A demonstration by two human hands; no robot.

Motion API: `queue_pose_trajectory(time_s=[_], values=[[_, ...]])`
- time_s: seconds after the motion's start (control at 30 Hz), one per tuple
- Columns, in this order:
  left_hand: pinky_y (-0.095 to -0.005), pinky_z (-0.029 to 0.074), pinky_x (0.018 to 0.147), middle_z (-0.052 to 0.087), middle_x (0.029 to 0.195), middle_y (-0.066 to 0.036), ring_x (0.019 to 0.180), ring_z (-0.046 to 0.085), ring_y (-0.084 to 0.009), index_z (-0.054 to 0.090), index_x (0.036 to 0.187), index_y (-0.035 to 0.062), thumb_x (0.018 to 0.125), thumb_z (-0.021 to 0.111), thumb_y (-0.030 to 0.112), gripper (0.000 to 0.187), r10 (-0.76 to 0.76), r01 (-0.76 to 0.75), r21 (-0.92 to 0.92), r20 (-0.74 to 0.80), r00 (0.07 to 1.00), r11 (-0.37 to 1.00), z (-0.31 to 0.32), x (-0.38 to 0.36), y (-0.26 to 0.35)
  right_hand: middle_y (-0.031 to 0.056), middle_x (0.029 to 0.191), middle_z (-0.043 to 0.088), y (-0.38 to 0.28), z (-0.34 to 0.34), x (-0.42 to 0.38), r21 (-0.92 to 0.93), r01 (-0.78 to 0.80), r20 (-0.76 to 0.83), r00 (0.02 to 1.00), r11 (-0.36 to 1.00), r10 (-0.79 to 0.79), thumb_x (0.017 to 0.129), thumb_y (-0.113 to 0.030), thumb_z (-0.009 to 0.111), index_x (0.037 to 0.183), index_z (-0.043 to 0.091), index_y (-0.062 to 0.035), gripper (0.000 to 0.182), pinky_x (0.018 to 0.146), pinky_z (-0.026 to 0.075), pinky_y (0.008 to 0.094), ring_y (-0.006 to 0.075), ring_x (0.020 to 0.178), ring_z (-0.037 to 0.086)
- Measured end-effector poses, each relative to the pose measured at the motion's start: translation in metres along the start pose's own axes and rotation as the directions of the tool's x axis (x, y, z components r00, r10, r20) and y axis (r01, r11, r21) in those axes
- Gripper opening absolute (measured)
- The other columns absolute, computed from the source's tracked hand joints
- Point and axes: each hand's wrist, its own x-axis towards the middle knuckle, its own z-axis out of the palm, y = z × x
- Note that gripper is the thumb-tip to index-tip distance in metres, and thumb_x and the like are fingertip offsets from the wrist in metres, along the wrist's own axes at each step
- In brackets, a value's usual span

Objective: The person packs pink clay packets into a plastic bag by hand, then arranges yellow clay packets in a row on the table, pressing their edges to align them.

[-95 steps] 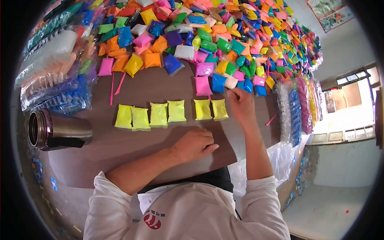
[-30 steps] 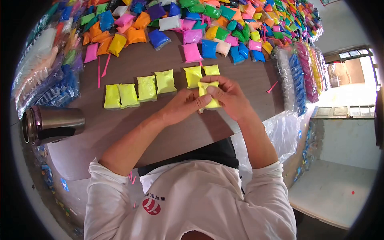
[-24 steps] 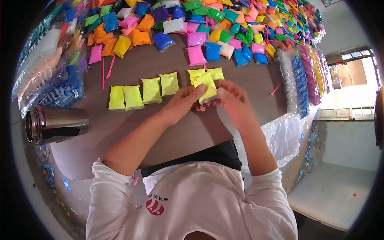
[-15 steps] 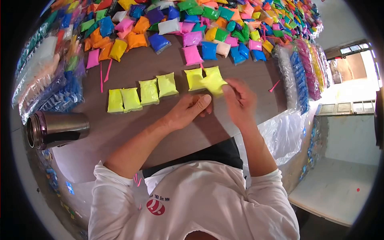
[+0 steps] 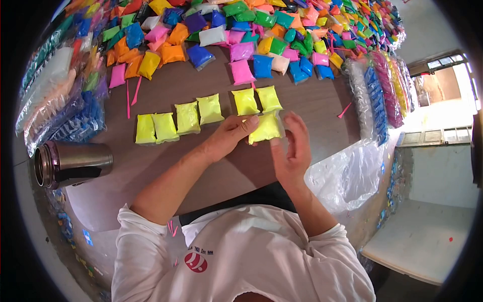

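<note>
My left hand (image 5: 235, 133) is closed on the left edge of a bright yellow packet (image 5: 265, 127), its thumb on top. The packet is soft, in a clear wrapper, and tilts a little over the brown table. Beside the packet's right edge is my right hand (image 5: 293, 146), fingers bent and thumb apart; any contact there is hard to tell. Just beyond my hands lie two more yellow packets, a left one (image 5: 245, 102) and a right one (image 5: 269, 98). Further left, several similar ones form a slanting row, including a yellow packet (image 5: 187, 118).
A large heap of coloured packets (image 5: 241, 22) covers the table's far side. A steel flask (image 5: 83, 161) lies on its side at left. Bundles of clear bags (image 5: 55, 95) stand at left, and rolled bags (image 5: 377, 95) at right. A few pink sticks (image 5: 136, 90) lie on the table (image 5: 166, 88).
A yellow packet at my right hand has come down toward me and is now in my left hand's grip. My right hand has moved nearer my body and slightly left.
</note>
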Motion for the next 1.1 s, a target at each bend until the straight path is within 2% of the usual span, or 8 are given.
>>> queue_pose_trajectory(time_s=[0.03, 0.13, 0.23, 0.43, 0.53, 0.83, 1.03, 1.1], values=[[-0.0278, 0.044, 0.073, 0.062, 0.087, -0.001, 0.078, 0.052, -0.0086, 0.065, 0.107, 0.0034, 0.104, 0.044, 0.055, 0.056, -0.016, 0.017, 0.045, -0.007, 1.000, 0.999, 0.000, -0.001, 0.003, 0.0121, 0.120, 0.063, -0.004, 0.003, -0.001, 0.238, -0.180, -0.067, 0.977, 0.954, 0.201, 0.091, 0.000, 0.067, 0.118, 0.067, 0.0009, 0.027, 0.083, 0.053, 0.0325, 0.0179, 0.102, 0.062], [-0.0267, 0.042, 0.064, 0.058, 0.081, 0.000, 0.072, 0.049, -0.0075, 0.065, 0.102, 0.0007, 0.103, 0.051, 0.052, 0.053, 0.016, -0.009, 0.168, -0.038, 0.999, 0.986, 0.007, -0.001, -0.002, 0.0062, 0.112, 0.066, 0.004, -0.009, -0.007, 0.410, -0.586, 0.145, 0.799, 0.699, 0.584, 0.096, -0.008, 0.066, 0.122, 0.062, 0.0046, 0.029, 0.084, 0.050, 0.0268, 0.0095, 0.099, 0.060], [-0.0261, 0.040, 0.063, 0.056, 0.081, 0.001, 0.073, 0.046, -0.0063, 0.064, 0.100, 0.0002, 0.102, 0.053, 0.051, 0.051, 0.032, -0.028, 0.227, -0.014, 0.999, 0.974, 0.011, -0.003, 0.002, 0.0020, 0.104, 0.068, 0.002, -0.009, -0.007, 0.261, -0.497, 0.158, 0.868, 0.828, 0.471, 0.097, -0.012, 0.069, 0.120, 0.064, 0.0028, 0.028, 0.080, 0.048, 0.0214, 0.0049, 0.093, 0.059], [-0.0293, 0.042, 0.060, 0.054, 0.075, -0.002, 0.069, 0.048, -0.0080, 0.063, 0.099, -0.0002, 0.102, 0.056, 0.048, 0.049, 0.075, -0.071, 0.220, -0.007, 0.997, 0.973, 0.016, -0.002, 0.003, -0.0001, 0.099, 0.068, 0.003, -0.015, -0.008, 0.134, -0.503, 0.198, 0.858, 0.854, 0.474, 0.098, -0.018, 0.068, 0.113, 0.068, 0.0023, 0.025, 0.078, 0.049, 0.0208, 0.0051, 0.089, 0.060], [-0.0303, 0.042, 0.061, 0.054, 0.075, -0.002, 0.070, 0.048, -0.0088, 0.063, 0.095, -0.0002, 0.101, 0.056, 0.050, 0.050, -0.002, 0.011, 0.255, -0.035, 0.999, 0.967, 0.016, -0.005, 0.010, 0.0008, 0.096, 0.068, -0.001, -0.021, -0.002, 0.345, -0.611, 0.156, 0.785, 0.712, 0.599, 0.099, -0.023, 0.067, 0.113, 0.069, 0.0015, 0.029, 0.074, 0.050, 0.0239, 0.0063, 0.085, 0.060], [-0.0291, 0.041, 0.063, 0.055, 0.078, -0.002, 0.074, 0.048, -0.0099, 0.062, 0.098, -0.0009, 0.104, 0.051, 0.048, 0.050, 0.024, -0.020, 0.323, -0.009, 1.000, 0.946, 0.017, -0.002, -0.002, 0.0055, 0.094, 0.069, 0.010, -0.039, 0.005, 0.519, -0.671, 0.311, 0.725, 0.530, 0.614, 0.099, -0.023, 0.066, 0.110, 0.071, -0.0011, 0.025, 0.067, 0.049, 0.0284, 0.0137, 0.077, 0.060], [-0.0366, 0.044, 0.065, 0.057, 0.076, -0.013, 0.070, 0.054, -0.0216, 0.061, 0.095, -0.0013, 0.103, 0.050, 0.049, 0.052, 0.069, -0.056, 0.382, -0.021, 0.997, 0.922, 0.018, -0.002, 0.001, 0.0046, 0.090, 0.070, 0.007, -0.041, 0.009, 0.486, -0.710, 0.320, 0.687, 0.510, 0.652, 0.098, -0.023, 0.068, 0.108, 0.072, 0.0004, 0.025, 0.066, 0.049, 0.0271, 0.0125, 0.075, 0.061], [-0.0373, 0.044, 0.065, 0.057, 0.076, -0.014, 0.070, 0.054, -0.0228, 0.061, 0.096, -0.0014, 0.103, 0.049, 0.049, 0.052, 0.060, -0.051, 0.393, -0.011, 0.998, 0.918, 0.018, -0.002, 0.002, 0.0042, 0.089, 0.070, 0.010, -0.044, 0.008, 0.369, -0.708, 0.288, 0.703, 0.602, 0.650, 0.097, -0.024, 0.069, 0.107, 0.072, 0.0010, 0.027, 0.067, 0.050, 0.0265, 0.0118, 0.074, 0.061]])
